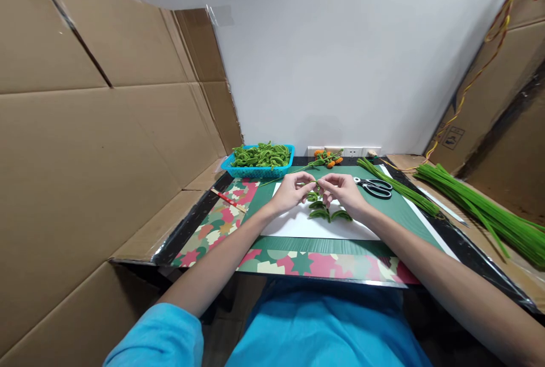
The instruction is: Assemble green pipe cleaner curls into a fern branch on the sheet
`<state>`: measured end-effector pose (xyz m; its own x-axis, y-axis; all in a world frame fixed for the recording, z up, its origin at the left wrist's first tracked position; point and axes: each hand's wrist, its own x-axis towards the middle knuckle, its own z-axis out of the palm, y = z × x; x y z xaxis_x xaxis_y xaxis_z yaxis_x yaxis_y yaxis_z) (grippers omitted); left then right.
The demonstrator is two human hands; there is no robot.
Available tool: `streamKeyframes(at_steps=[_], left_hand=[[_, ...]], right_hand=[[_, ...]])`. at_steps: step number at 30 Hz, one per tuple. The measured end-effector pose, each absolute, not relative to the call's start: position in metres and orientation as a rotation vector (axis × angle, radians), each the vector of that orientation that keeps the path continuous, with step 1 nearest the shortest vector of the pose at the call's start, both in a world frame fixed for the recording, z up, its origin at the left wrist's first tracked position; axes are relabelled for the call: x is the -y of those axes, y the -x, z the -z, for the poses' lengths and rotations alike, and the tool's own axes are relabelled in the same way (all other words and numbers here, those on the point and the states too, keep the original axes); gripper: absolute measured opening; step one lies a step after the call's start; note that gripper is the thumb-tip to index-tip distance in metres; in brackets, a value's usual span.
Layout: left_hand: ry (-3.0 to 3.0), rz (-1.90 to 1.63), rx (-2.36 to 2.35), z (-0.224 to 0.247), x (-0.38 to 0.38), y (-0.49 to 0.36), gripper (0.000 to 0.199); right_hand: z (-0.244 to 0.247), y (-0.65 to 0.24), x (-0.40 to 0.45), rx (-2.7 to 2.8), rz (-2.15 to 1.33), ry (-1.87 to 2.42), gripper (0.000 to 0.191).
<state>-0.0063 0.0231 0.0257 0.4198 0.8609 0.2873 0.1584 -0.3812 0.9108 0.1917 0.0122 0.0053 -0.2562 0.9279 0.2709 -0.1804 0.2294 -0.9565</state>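
Above the sheet of white paper [284,224], my left hand [297,190] and my right hand [342,190] meet at the fingertips. Both are closed in a pinch on a small green pipe cleaner piece [317,183], mostly hidden by the fingers. Just below them, several fuzzy green pipe cleaner leaves [319,214] lie on the paper, some curved, partly covered by my hands. Behind my hands is a bunch of orange pipe cleaner flowers [334,161] with green stems. Black-handled scissors [377,188] rest right of my right hand.
A blue basket [255,172] heaped with green leaves stands at the back left. Bundles of green stems [481,202] lie on the right, near a white pen-like tool [443,206]. A red-and-tan stick [227,199] lies left. Cardboard walls [106,146] flank the table.
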Motion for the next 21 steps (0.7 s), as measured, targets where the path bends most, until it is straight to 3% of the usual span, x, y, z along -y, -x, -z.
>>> streamKeyframes(at_steps=[9, 21], left_hand=[[-1.719, -0.943, -0.889, -0.0202, -0.0297, 0.0060, 0.056], [-1.866, -1.099, -0.902, -0.0234, -0.0201, 0.0031, 0.045]], right_hand=[[-0.0065, -0.1927, -0.0107, 1.433, -1.173, 0.750, 0.042], [-0.0046, -0.1939, -0.0129, 1.409, -1.305, 0.749, 0.045]])
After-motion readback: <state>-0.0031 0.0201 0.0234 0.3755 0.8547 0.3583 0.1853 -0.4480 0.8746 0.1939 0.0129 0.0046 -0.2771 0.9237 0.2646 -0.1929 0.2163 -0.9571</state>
